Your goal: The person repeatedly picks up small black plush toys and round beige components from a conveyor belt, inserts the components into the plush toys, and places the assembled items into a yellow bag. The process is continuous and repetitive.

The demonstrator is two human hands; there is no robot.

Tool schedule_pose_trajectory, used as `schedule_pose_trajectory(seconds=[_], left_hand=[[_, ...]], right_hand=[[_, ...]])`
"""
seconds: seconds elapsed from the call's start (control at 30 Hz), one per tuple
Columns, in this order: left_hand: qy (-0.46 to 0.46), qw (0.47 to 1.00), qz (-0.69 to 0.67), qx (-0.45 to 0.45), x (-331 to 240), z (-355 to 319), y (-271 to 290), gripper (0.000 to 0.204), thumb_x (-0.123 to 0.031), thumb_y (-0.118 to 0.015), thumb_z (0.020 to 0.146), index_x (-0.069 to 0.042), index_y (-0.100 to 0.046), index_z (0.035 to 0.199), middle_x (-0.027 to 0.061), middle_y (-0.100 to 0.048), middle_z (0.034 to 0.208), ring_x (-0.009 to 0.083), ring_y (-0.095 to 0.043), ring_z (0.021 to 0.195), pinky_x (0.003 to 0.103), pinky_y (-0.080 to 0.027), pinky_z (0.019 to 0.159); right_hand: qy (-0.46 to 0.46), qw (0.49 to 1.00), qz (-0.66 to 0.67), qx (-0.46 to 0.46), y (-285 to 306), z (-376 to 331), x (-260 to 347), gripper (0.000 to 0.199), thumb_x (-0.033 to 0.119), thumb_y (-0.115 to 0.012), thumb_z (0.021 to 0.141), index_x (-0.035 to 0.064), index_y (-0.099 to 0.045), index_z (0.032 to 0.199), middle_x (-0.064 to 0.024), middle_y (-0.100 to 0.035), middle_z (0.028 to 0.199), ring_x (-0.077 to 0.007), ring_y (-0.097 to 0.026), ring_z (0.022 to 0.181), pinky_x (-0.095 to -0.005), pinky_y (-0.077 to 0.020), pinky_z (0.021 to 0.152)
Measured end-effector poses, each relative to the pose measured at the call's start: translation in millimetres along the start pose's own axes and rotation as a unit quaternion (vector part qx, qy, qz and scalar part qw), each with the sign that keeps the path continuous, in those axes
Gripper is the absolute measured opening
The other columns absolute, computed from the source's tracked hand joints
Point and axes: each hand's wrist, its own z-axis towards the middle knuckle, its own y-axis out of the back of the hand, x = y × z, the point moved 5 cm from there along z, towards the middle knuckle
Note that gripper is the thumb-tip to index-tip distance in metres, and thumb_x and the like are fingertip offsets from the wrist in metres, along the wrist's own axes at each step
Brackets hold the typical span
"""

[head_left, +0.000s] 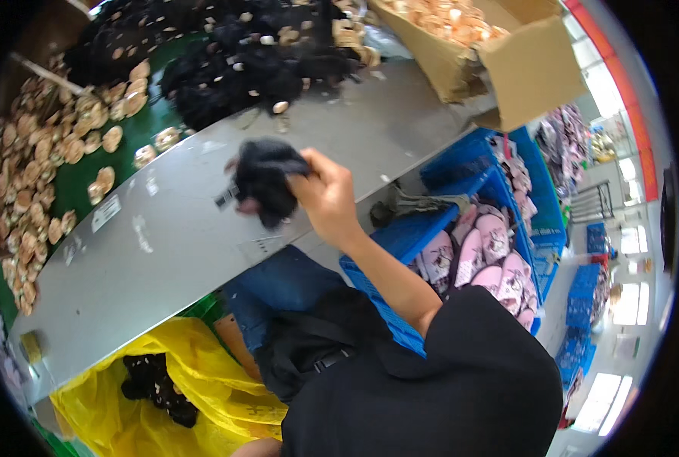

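My right hand (325,194) is closed on a black soft bundle (269,179), raised over the grey table. The bundle is blurred, with pinkish-beige bits and a small dark tab at its left side; its exact kind cannot be made out. Only a sliver of skin, likely my left arm (257,448), shows at the lower edge beside a yellow plastic bag (225,381); the left hand itself is out of sight. Inside the bag lie black pieces (160,388) with light spots.
The grey tabletop (149,236) borders a green surface with beige round pieces (73,137) and a black heap (240,68). A cardboard box (533,72) of orange-beige pieces stands at the far right. Blue crates (400,236) with pink slippers (495,236) are at my right.
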Motion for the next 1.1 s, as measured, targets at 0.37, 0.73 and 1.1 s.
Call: schedule_pose_trajectory(seconds=[0.37,0.73,1.1], left_hand=[[0.624,0.778,0.013,0.072,101.6,-142.5,-12.9,0.032,-0.001,-0.08,0.075,-0.004,-0.052,0.09,0.01,-0.062,0.104,0.0155,-0.059,0.097,0.029,-0.047,0.089],[0.774,0.627,-0.074,-0.049,101.1,-158.4,1.4,0.051,0.005,-0.078,0.075,-0.001,-0.06,0.122,0.0044,-0.066,0.114,0.0133,-0.063,0.105,0.029,-0.048,0.098],[0.709,0.64,-0.231,-0.187,89.8,-162.2,8.7,0.074,-0.02,-0.079,0.081,0.003,-0.043,0.142,0.0193,-0.058,0.132,0.0315,-0.062,0.119,0.043,-0.048,0.108]], right_hand=[[-0.099,0.925,0.021,0.366,-138.6,-94.2,30.3,0.028,0.022,-0.061,0.1,-0.002,-0.065,0.113,-0.0077,-0.061,0.072,-0.0116,-0.059,0.066,-0.028,-0.0486,0.061],[-0.034,0.914,0.098,0.393,-166.6,-83.6,40.4,0.016,0.008,-0.068,0.089,-0.0037,-0.058,0.089,-0.0095,-0.046,0.077,-0.0188,-0.046,0.065,-0.0315,-0.0412,0.061],[-0.096,0.897,0.124,0.413,-173.3,-88.4,35.6,0.018,0.011,-0.066,0.094,-0.0031,-0.057,0.089,-0.006,-0.046,0.077,-0.0108,-0.04,0.068,-0.0268,-0.039,0.061]])
